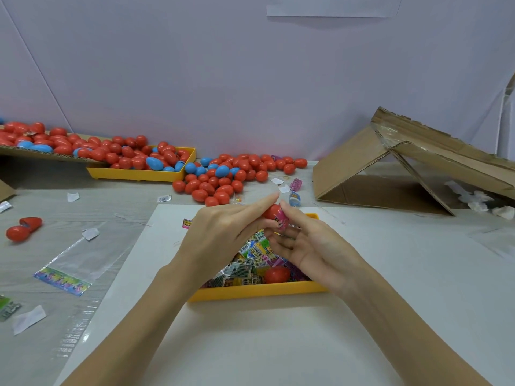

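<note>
Egg: red egg (271, 210) above the yellow tray (256, 291), gripped by left hand (223, 232) fingers.
Packet: pink packet (282, 220) pinched by right hand (309, 246) fingers, apparently half inserted.
Remaining: probably closing the egg. Many loose packets (245, 270) wait inside the tray.

Two yellow trays stand on the table, a far tray (139, 174) and a near tray (250, 291). Red eggs (214, 188) run to many dozens, too many to count exactly; blue eggs (222, 171) come to about a dozen. One held egg (271, 211) sits between two hands, the left hand (223, 235) and the right hand (312, 246). There is one opened egg (23, 228), one cardboard box (362, 168) and one clear bag (80, 257).
</note>
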`<control>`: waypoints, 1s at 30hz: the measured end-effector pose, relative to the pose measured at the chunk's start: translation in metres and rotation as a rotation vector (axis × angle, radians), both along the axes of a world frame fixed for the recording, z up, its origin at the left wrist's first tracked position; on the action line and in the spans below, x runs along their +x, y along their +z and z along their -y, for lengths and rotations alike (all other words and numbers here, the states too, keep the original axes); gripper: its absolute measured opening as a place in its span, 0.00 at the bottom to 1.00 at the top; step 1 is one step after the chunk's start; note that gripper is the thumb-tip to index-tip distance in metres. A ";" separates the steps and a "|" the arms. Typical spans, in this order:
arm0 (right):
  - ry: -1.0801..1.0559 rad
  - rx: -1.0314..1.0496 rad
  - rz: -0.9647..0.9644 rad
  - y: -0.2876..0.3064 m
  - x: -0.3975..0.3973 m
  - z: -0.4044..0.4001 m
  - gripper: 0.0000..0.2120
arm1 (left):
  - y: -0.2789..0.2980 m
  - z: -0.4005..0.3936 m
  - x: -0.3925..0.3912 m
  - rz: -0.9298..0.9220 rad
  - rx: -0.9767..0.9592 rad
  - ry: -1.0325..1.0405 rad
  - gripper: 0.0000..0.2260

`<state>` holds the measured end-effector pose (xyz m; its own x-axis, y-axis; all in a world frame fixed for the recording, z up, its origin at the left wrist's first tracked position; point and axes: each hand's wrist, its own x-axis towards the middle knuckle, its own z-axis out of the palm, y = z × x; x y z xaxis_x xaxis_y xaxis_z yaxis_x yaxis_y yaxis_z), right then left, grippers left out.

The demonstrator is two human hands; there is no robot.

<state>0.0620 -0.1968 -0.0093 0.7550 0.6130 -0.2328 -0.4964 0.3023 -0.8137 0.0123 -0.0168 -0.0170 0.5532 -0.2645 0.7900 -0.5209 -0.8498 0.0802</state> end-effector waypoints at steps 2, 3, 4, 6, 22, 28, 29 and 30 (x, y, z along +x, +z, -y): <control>0.009 0.013 -0.035 0.001 0.000 0.001 0.09 | 0.000 0.000 -0.001 -0.018 -0.021 -0.006 0.19; 0.015 0.030 -0.072 0.001 0.001 0.002 0.08 | -0.001 0.000 -0.001 -0.038 -0.036 -0.007 0.19; 0.020 0.053 -0.119 0.002 0.001 0.003 0.07 | -0.002 0.000 -0.001 -0.058 -0.056 -0.008 0.19; 0.033 0.089 -0.177 0.003 0.002 0.005 0.09 | -0.003 0.001 -0.001 -0.085 -0.103 -0.023 0.18; -0.238 -0.173 0.591 -0.010 0.000 0.001 0.16 | 0.003 0.008 0.001 -0.524 -0.723 -0.288 0.18; -0.314 -0.201 0.851 -0.014 -0.003 -0.002 0.15 | -0.001 0.017 -0.001 -0.447 -1.023 -0.317 0.18; -0.320 -0.198 0.873 -0.014 -0.003 -0.003 0.15 | -0.002 0.018 0.000 -0.446 -1.077 -0.318 0.18; -0.327 -0.199 0.897 -0.015 -0.003 -0.003 0.16 | -0.003 0.017 0.000 -0.448 -1.118 -0.319 0.18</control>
<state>0.0591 -0.1935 -0.0247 0.8283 0.3535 0.4347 0.4163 0.1310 -0.8997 0.0123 -0.0341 -0.0196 0.8663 0.2591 0.4270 -0.4315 -0.0422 0.9011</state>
